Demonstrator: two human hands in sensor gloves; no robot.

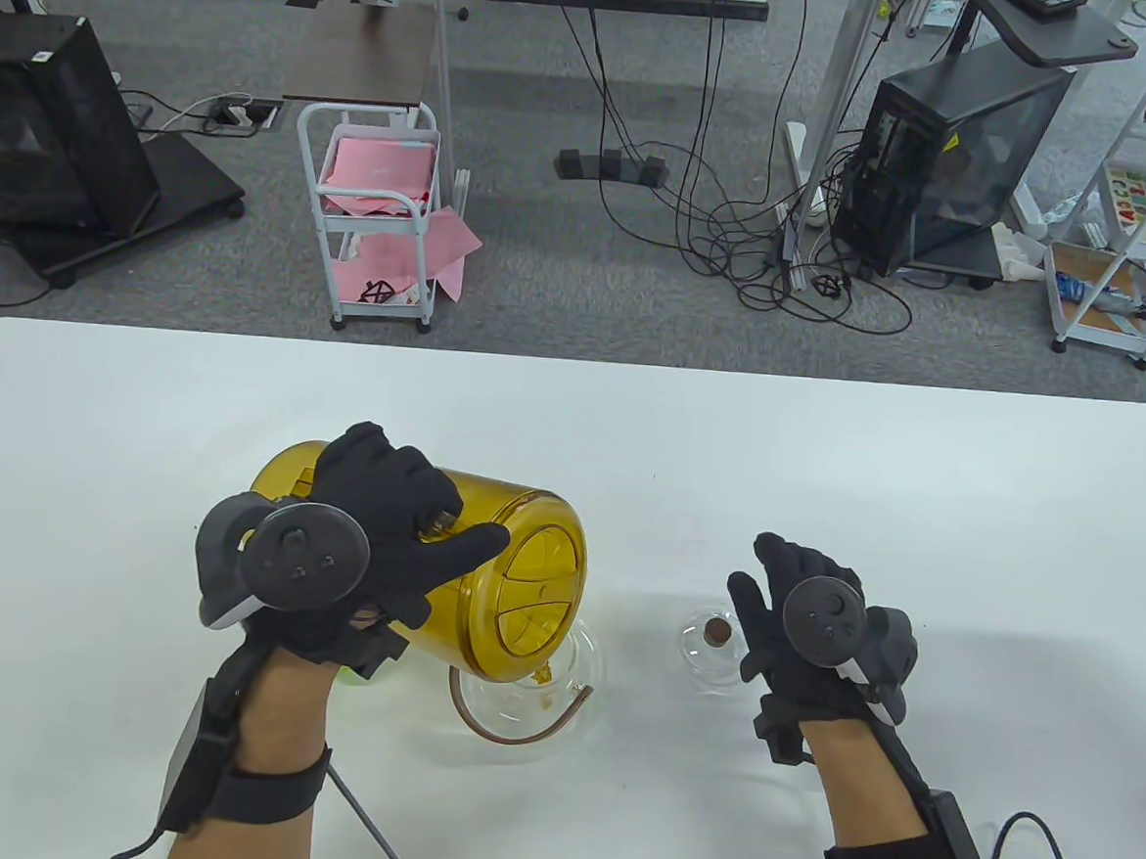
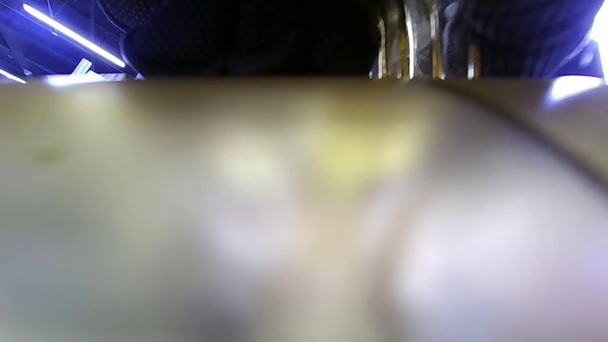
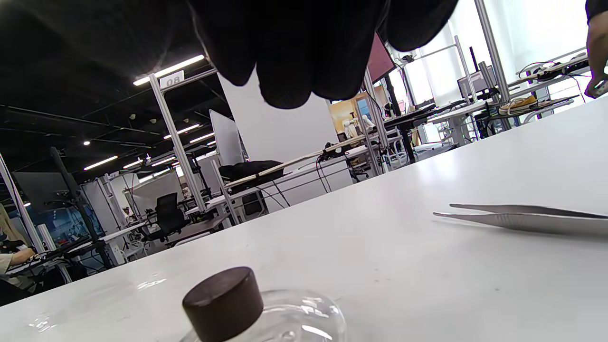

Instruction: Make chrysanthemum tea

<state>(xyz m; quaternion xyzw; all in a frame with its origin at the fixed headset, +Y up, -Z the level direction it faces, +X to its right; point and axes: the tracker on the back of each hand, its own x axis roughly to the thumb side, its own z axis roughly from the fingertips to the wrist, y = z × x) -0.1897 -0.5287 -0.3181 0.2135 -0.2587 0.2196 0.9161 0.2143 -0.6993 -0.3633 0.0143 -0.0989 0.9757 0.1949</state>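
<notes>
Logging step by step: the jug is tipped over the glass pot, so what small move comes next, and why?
Probably keep tipping: the left hand holds the yellow jug with its mouth low over the open teapot; the lid lies aside by the idle right hand.

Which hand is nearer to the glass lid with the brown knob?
The right hand: it hovers just right of the glass lid. The left hand is farther left, gripping the yellow pitcher.

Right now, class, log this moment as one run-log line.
left hand: grips tipped yellow pitcher over glass teapot | right hand: open above glass lid | tweezers: on table
</notes>
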